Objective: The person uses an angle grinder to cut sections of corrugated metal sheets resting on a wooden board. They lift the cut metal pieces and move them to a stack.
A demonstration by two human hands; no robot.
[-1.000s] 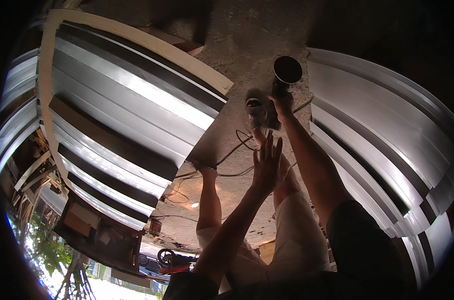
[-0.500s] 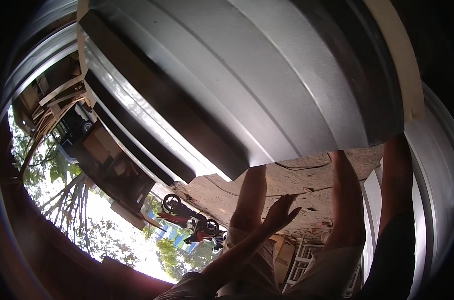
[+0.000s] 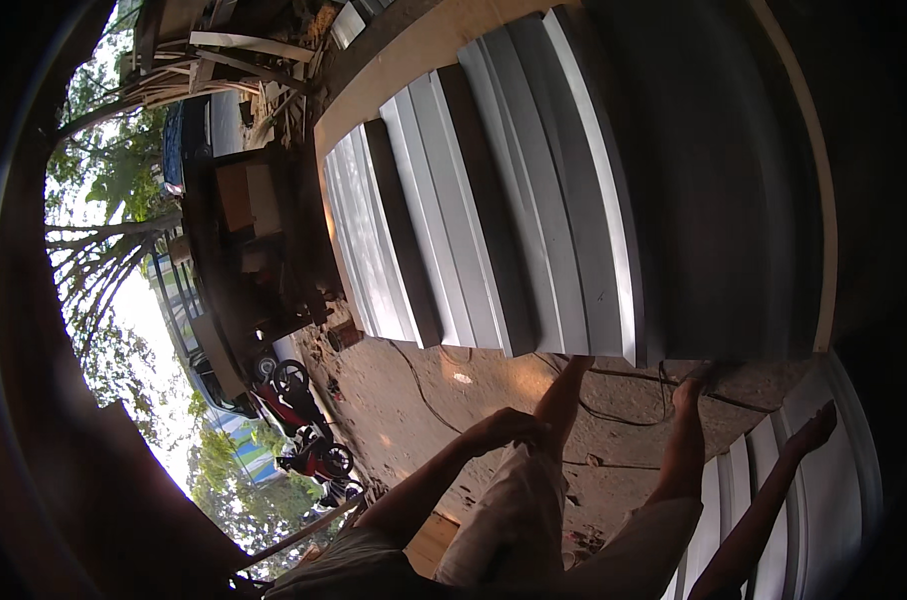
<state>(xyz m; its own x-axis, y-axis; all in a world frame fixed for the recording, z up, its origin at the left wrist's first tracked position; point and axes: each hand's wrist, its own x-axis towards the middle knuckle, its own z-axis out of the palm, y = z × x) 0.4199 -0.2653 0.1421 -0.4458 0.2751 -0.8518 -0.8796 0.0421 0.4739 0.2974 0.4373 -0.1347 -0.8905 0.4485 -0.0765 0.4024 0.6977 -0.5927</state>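
Observation:
A large grey ribbed metal sheet fills the upper middle, its lower edge just beyond my bare feet. Below that edge, my left hand hangs by my left knee, fingers loosely bent with nothing visible in them. My right hand is out to the right, over a second pale ribbed sheet. Its fingers look fairly straight, seen nearly edge-on, and no object shows in them. Whether it touches that sheet, I cannot tell. Both hands are apart from the large sheet.
Dark cables lie on the rough dirt floor around my feet. To the left are parked motorcycles, a dark wooden structure and a stack of thin wood strips. A pale strip borders the large sheet's right side.
My right hand, earlier hidden by the large sheet's edge, now shows apart from it. My left hand has moved left toward the knee. The view has shifted, and more of the sheet's ribs show.

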